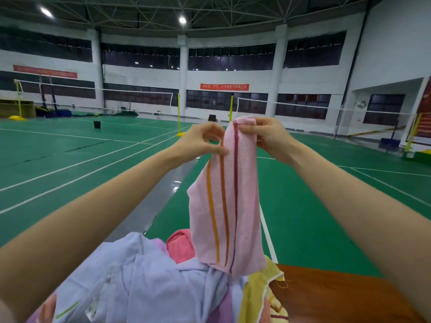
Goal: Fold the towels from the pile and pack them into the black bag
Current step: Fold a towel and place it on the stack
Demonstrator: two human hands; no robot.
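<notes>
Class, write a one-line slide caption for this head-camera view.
Both hands, left hand and right hand, hold up a pink striped towel above the towel pile.

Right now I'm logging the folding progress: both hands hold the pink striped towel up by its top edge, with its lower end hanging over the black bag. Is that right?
Not quite. The head view shows the left hand and right hand holding the pink striped towel up by its top edge, but its lower end hangs over the pile of towels, not a black bag; no bag shows below it.
</notes>
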